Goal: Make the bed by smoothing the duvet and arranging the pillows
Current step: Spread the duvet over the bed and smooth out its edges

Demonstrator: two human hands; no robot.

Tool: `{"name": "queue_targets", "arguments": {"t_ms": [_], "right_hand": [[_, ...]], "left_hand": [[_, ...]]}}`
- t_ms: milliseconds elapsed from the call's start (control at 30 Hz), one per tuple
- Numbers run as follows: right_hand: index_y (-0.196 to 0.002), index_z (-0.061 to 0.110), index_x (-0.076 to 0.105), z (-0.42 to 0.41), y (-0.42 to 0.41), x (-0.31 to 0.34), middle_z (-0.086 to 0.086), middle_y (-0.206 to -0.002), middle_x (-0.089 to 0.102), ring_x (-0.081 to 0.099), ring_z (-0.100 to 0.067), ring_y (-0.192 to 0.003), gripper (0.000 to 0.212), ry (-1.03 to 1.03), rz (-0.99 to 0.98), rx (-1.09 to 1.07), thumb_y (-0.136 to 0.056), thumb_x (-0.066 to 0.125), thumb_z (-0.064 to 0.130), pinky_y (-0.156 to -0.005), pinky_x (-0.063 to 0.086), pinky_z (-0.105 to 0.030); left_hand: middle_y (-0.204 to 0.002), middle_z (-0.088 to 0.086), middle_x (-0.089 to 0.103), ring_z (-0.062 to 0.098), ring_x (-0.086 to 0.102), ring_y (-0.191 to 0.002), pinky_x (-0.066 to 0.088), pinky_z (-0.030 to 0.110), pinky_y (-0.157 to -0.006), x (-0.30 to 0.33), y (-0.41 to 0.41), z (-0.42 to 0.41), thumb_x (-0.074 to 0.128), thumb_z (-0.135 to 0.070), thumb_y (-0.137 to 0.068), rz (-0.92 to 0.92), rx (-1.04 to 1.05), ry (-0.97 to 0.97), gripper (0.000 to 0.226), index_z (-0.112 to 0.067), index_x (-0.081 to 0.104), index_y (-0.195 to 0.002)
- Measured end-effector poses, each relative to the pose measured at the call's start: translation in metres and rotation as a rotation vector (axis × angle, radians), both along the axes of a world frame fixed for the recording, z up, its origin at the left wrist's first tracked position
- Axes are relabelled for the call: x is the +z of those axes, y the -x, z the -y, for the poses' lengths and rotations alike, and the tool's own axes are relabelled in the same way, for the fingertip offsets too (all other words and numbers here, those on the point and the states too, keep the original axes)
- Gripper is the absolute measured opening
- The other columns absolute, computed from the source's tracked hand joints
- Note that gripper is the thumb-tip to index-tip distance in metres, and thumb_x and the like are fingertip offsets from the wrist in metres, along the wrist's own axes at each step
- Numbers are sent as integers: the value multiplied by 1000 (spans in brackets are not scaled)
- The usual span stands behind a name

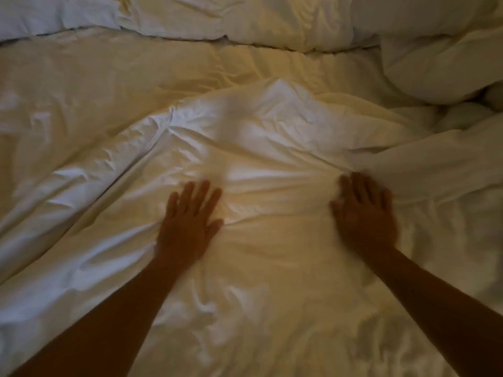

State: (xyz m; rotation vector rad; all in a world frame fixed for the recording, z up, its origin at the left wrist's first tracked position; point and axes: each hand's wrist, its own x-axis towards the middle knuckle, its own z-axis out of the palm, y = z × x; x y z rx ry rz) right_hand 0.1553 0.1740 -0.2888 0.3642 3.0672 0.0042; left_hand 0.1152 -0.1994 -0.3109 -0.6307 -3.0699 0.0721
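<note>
1. Nearest to us, two bare forearms come in from the bottom corners of the view, one from the left and one from the right, and both reach forward over the bed.
2. Under the forearms we see the white duvet [272, 281], which fills almost the whole view. This near part of it is wrinkled, with many small creases.
3. Our left hand [187, 224] lies flat on the duvet, palm down. Its fingers are straight and a little spread, and they point away from us. It presses on the cloth and does not hold anything.
4. Our right hand [364, 213] also lies palm down on the duvet, well apart from the left one. Its fingers are straight and close together. The hand is somewhat blurred, but we see no cloth held in it; it only rests on the surface.
5. Between the two hands the cloth is gathered in fine folds which run from one hand to the other.
6. Just beyond the hands the duvet rises in a soft ridge, and a long deep fold runs from it toward the lower left edge.
7. Farther away the duvet lies flatter, in warm yellowish light.
8. On the right side, beyond the right hand, we see more white bedding [435, 66] in a bulky heap. We cannot tell if it is a pillow or a part of the duvet.
9. Along the top edge lies another puffy white band [190, 17], with a dark seam line between it and the flatter part.
</note>
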Motion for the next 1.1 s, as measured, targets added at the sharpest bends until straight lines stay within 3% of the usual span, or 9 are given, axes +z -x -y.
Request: {"name": "queue_targets", "arguments": {"t_ms": [67, 167, 300, 400, 533, 667, 767, 867, 1100], "right_hand": [[-153, 10, 34, -6, -5, 17, -17, -159, 31, 24, -35, -148, 73, 54, -36, -156, -94, 19, 49, -119, 15, -56], [-154, 9, 32, 27, -43, 40, -18, -160, 27, 21, -35, -150, 66, 232, -185, -152, -98, 25, 44, -118, 15, -55], [-157, 15, 24, 112, -159, 31, -8, -165, 17, 10, -26, -153, 62, 341, -84, 109, -102, 32, 44, -122, 12, -47], [-158, 24, 22, 113, -238, 10, -1, -166, 14, 10, -21, -154, 64, 285, 86, 156, -101, 27, 53, -121, 18, -49], [-159, 28, 14, 75, -270, 7, -2, -167, 12, 7, -23, -154, 69, 157, 156, -182, -98, 15, 59, -123, 9, -45], [-159, 17, 15, 103, -289, 26, -10, -166, 13, 6, -28, -153, 70, 267, 29, -426, -98, 18, 52, -123, 6, -51], [-159, 22, 16, 167, -334, 32, -2, -166, 6, 0, -21, -154, 65, 464, 49, -121, -101, 27, 49, -123, 1, -43], [-159, 27, 18, 193, -397, 15, 2, -167, 10, 4, -18, -154, 63, 359, 162, 142, -102, 30, 50, -122, 8, -46], [-159, 28, 7, 196, -441, 31, -3, -167, 5, 3, -26, -154, 63, 254, 280, -362, -104, 25, 51, -121, 8, -55]], "left_hand": [[-161, 15, 25, 39, 23, -147, 18, 57, -117, 9, 0, -5, 31, -50, -100, 8, 208, -10, 63, -20, 30, -155], [-160, 23, 19, 41, 20, -148, 20, 58, -117, 35, -35, -39, 39, -34, -101, 25, 392, -189, 61, -10, 25, -155], [-165, 11, 8, 29, 5, -153, 13, 49, -122, 51, -158, -84, 34, -35, -99, 156, -1, -355, 64, -16, 18, -158], [-165, 8, 14, 27, 12, -152, 26, 53, -117, 32, -228, -58, 39, -36, -98, 216, -143, -263, 63, -20, 24, -156], [-164, 9, 15, 31, 15, -151, 21, 56, -118, 13, -242, 20, 31, -37, -99, 172, 131, -100, 59, -20, 26, -156], [-162, 19, 17, 36, 15, -150, 16, 56, -120, 28, -267, 25, 25, -37, -101, 162, 312, -200, 60, -14, 25, -156], [-164, 14, 12, 34, 9, -152, 15, 56, -120, 32, -329, 9, 31, -35, -100, 240, 87, -273, 61, -16, 22, -157], [-164, 12, 13, 35, 10, -151, 20, 58, -117, 25, -391, 21, 38, -36, -98, 260, 14, -205, 63, -17, 22, -157], [-164, 11, 16, 36, 14, -151, 24, 61, -115, 47, -431, 125, 50, -29, -94, 301, -29, -137, 66, -20, 28, -155]]}}
